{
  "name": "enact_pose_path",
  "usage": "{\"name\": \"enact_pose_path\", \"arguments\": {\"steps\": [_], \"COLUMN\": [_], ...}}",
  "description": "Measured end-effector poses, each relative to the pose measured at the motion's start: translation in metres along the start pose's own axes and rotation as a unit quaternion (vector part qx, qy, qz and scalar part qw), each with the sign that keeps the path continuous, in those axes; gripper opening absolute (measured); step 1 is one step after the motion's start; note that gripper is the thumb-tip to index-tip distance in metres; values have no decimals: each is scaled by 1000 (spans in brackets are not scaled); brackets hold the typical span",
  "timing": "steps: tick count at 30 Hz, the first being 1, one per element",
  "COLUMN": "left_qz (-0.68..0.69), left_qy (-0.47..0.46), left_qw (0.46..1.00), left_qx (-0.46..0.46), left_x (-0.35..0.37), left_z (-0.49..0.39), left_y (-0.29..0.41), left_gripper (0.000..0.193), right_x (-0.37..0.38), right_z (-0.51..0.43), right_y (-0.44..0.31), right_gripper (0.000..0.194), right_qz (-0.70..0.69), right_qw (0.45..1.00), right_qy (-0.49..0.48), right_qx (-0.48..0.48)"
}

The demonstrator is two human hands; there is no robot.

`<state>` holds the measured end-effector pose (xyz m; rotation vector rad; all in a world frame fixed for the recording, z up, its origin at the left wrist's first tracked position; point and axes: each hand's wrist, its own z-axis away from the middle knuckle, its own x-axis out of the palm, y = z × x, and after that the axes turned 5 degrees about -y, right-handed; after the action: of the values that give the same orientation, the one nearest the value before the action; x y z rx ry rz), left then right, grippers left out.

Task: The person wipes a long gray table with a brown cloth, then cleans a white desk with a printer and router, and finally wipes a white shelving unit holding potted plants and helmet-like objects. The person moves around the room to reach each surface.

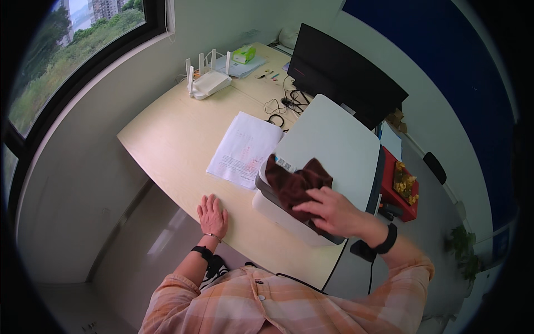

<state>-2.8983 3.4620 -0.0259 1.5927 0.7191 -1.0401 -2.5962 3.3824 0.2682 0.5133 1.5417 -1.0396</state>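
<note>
A crumpled dark brown cloth (292, 188) lies over the near corner of a white printer (329, 129). My right hand (333, 211) has its fingers on the cloth and holds it against the printer's lid and front edge. Part of the cloth is hidden under the fingers. My left hand (213, 217) rests palm down at the near edge of the wooden desk (167, 129), with nothing in it. Between the left hand and the printer's far side lies a stack of printed papers (250, 146), which touches or nearly touches the printer.
Behind the printer stands a black monitor (346, 75), with tangled black cables (294, 101) beside it. A white router (210, 83) with upright antennas and a green tissue pack (244, 54) sit farther back. A red box (392, 179) bearing gold ornaments is at the right.
</note>
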Motion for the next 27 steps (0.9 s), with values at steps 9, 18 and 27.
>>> {"name": "enact_pose_path", "arguments": {"steps": [9,18,27], "left_qz": [22,70,126], "left_qy": [20,34,64], "left_qw": [1000,997,990], "left_qx": [5,-21,28], "left_x": [-4,-11,-51], "left_z": [0,44,54], "left_y": [-3,-19,-88], "left_gripper": [49,38,33], "right_x": [-41,-1,86], "right_z": [54,56,-13], "right_y": [84,49,-107], "right_gripper": [38,39,36], "right_qz": [-131,50,-398], "right_qw": [944,975,912], "right_qy": [256,40,-99], "right_qx": [163,213,21]}}
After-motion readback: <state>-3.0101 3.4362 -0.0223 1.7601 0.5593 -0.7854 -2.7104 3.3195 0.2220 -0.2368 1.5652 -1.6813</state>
